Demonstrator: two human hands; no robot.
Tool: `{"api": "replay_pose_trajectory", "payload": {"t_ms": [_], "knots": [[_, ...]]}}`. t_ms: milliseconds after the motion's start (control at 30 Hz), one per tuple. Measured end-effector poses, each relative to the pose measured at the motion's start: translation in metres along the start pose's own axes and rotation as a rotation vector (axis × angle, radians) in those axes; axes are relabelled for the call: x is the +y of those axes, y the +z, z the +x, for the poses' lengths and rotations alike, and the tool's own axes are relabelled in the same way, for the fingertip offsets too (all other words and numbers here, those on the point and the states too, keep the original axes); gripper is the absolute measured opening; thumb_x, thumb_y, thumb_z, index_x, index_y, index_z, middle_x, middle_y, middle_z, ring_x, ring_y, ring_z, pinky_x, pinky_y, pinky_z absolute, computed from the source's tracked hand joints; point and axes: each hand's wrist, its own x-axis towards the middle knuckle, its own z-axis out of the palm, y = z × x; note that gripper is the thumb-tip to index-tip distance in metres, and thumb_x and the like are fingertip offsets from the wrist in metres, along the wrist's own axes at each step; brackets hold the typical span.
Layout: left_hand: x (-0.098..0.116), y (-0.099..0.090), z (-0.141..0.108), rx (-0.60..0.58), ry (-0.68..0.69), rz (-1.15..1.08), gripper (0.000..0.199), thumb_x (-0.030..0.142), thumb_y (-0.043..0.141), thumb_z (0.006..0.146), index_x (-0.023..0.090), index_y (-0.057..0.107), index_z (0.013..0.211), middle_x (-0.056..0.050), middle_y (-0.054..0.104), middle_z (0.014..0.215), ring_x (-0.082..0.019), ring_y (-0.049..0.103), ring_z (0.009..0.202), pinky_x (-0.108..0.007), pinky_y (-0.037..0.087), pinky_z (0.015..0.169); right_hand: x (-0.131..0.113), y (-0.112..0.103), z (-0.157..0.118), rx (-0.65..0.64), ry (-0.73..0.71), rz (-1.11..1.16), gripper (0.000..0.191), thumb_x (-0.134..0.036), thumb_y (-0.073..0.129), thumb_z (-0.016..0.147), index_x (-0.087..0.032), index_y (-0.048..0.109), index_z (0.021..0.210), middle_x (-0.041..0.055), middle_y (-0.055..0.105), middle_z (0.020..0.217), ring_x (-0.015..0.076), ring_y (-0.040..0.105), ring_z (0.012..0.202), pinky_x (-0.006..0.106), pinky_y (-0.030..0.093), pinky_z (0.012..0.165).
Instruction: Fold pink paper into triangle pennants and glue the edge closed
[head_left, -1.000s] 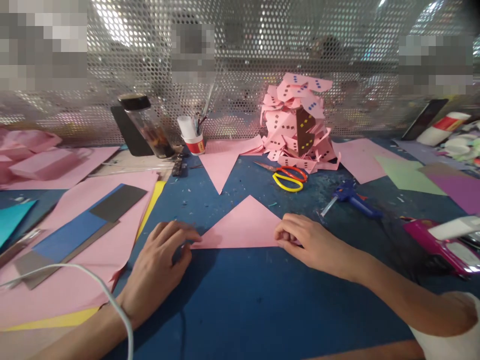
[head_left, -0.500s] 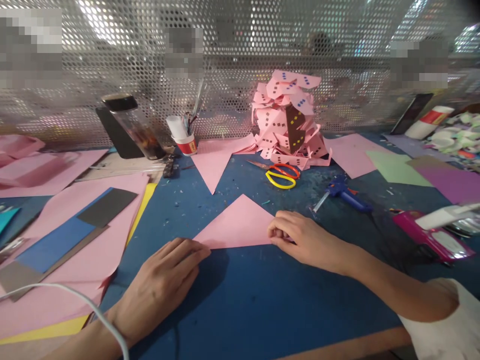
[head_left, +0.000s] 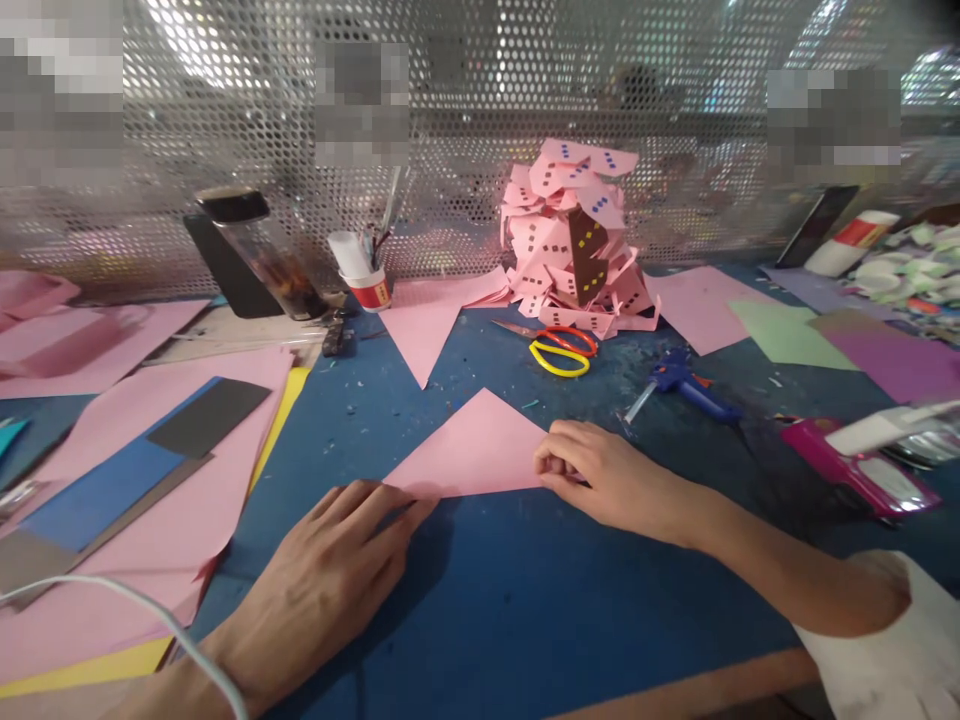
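A pink sheet of paper [head_left: 474, 445], folded to a triangle, lies on the blue tabletop with its peak pointing away from me. My left hand [head_left: 341, 560] rests at its left corner, fingers stretched out, one fingertip on the near edge. The right corner is under the curled, closed fingers of my right hand [head_left: 589, 470], which grip the paper there. Beyond the sheet lie scissors [head_left: 562, 352] with red and yellow handles. To their right is a blue glue gun [head_left: 686, 385].
A pile of dotted pink paper pieces [head_left: 555, 240] stands by the perforated metal panel [head_left: 450, 200]. Pink sheets [head_left: 247, 480] with blue and grey strips cover the left side, crossed by a white cable [head_left: 142, 605]. A dark-lidded bottle [head_left: 274, 260] and a cup [head_left: 369, 290] stand behind.
My left hand's fingertip has slid a little rightward along the paper's near edge. The right hand stays at the right corner. The view has shifted slightly.
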Motion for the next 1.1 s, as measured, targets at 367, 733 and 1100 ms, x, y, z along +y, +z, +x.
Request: {"api": "replay_pose_trajectory", "payload": {"t_ms": [367,733,1100], "knots": [[0.002,0.014,-0.003,0.048,0.026,-0.061,0.038,0.013,0.044,0.103,0.017,0.058,0.138,-0.009,0.065,0.121,-0.022,0.059,0.108,-0.037,0.051,0.096,-0.018,0.009,0.005,0.064,-0.2,-0.155,0.012,-0.02,0.055,0.106,-0.019,0.067,0.107,0.0057,0.066,0.109,0.0202,0.06,0.103,0.038,0.044,0.095],[0.006,0.008,0.007,-0.063,0.029,-0.023,0.05,0.012,0.05,0.096,0.028,0.056,0.144,-0.008,0.06,0.117,-0.025,0.055,0.1,-0.042,0.051,0.086,-0.041,0.024,0.024,-0.008,-0.357,-0.316,0.023,-0.015,0.047,0.107,-0.015,0.066,0.118,0.0091,0.065,0.11,0.0217,0.058,0.104,0.038,0.051,0.093],[0.003,0.006,0.005,-0.03,0.028,-0.078,0.042,0.009,0.043,0.101,0.021,0.059,0.137,-0.008,0.063,0.115,-0.024,0.055,0.101,-0.039,0.049,0.087,-0.033,0.021,0.018,-0.013,-0.342,-0.35,0.021,-0.011,0.046,0.105,-0.013,0.067,0.107,0.0093,0.064,0.105,0.0224,0.057,0.099,0.038,0.05,0.088]]}}
